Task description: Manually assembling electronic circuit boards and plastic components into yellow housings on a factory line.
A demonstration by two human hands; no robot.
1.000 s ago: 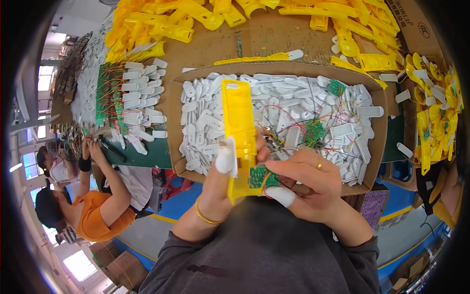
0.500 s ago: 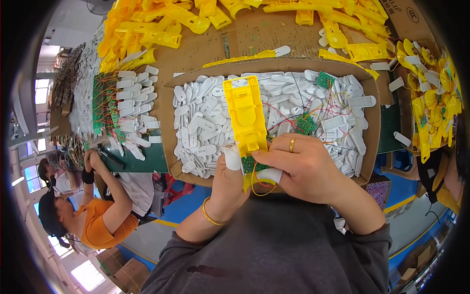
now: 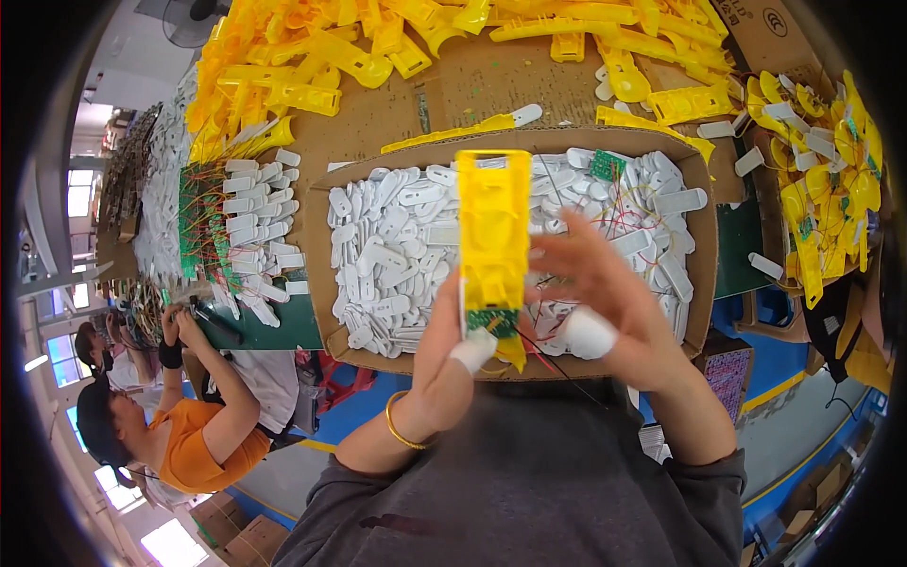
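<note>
A long yellow plastic housing [image 3: 493,248] is held upright over a cardboard box [image 3: 326,283] of white plastic parts [image 3: 397,260].

The housing's lower end, where a small green circuit board [image 3: 491,321] sits, is gripped by the left hand [image 3: 444,364]. The right hand [image 3: 605,302] is held just beside it with fingers spread wide, gripping nothing. More yellow housings [image 3: 312,66] are piled on the desk [image 3: 453,90] beyond the box.

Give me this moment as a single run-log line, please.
left hand: holds yellow housing upright | right hand: open beside it | green circuit board at housing's base | below: cardboard box of white parts
</note>
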